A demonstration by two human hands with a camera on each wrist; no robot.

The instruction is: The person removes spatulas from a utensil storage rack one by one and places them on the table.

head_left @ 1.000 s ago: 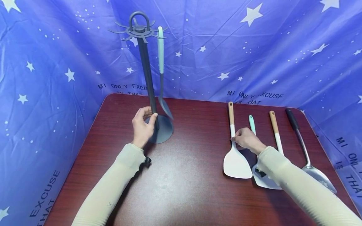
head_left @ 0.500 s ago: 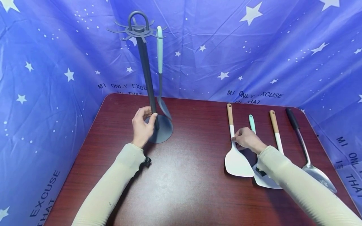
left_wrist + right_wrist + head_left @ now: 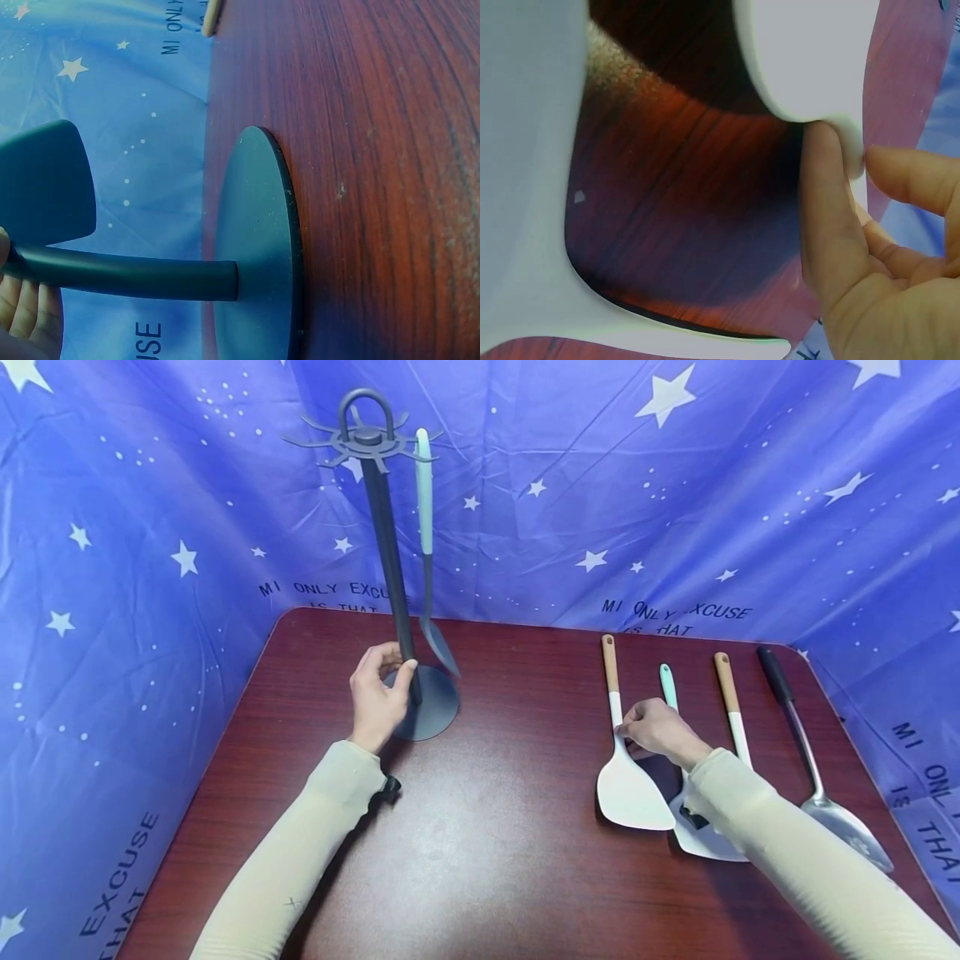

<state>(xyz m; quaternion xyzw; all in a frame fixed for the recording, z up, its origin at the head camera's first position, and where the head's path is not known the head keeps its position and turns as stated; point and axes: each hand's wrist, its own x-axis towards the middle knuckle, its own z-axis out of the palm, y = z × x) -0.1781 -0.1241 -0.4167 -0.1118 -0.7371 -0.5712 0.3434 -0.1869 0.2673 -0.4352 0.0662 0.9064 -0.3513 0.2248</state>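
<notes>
My left hand (image 3: 380, 693) grips the dark post of a utensil stand (image 3: 388, 560) just above its round base (image 3: 259, 225). From one hook of the stand's top ring hangs a spatula with a mint handle (image 3: 425, 502); its flat dark blade (image 3: 49, 184) shows in the left wrist view. Farther right, my right hand (image 3: 660, 729) pinches the narrow neck of a white spatula (image 3: 633, 793) with a wooden handle end. In the right wrist view, thumb and fingers meet at that white neck (image 3: 847, 142). Whether its blade touches the table cannot be told.
Right of the held spatula lie a mint-handled spatula (image 3: 666, 683), a utensil with a wood-and-white handle (image 3: 726, 681), partly hidden by my sleeve, and a black-handled metal turner (image 3: 806, 752). A blue star-patterned curtain (image 3: 517, 527) surrounds the red-brown table (image 3: 480, 827).
The white spatula has turned slightly, its blade moving right and up and its handle tip left. The hanging spatula sways a little. Both hands stay nearly where they were.
</notes>
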